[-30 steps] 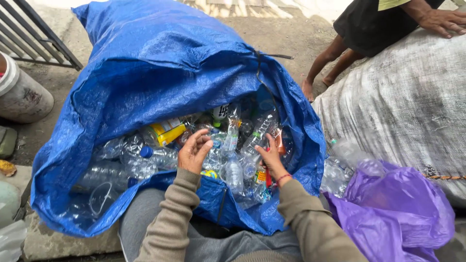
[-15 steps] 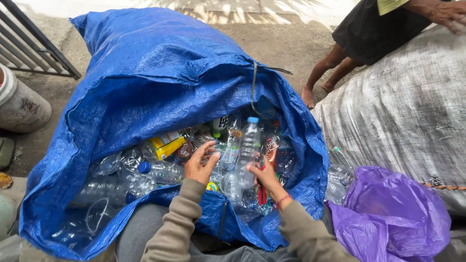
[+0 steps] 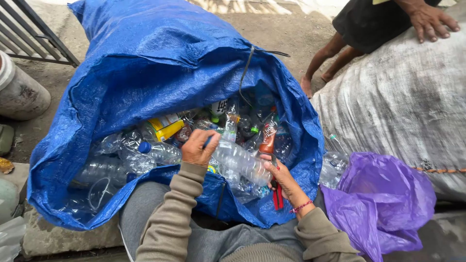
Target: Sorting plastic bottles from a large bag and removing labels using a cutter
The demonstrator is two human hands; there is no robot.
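The left hand (image 3: pixel 198 148) is closed around the cap end of a clear plastic bottle (image 3: pixel 240 161), and the right hand (image 3: pixel 281 178) cups its base, so the bottle lies across the mouth of the blue sack (image 3: pixel 145 73), just above the heap of other bottles. It looks empty, light, thin-walled and likely to crumple; the stiffer neck and base are the surest places to hold. A red tool (image 3: pixel 277 198), perhaps cutters, seems tucked in the right fingers. 0.5 s ago the bottle stood upright; now it is tipped sideways.
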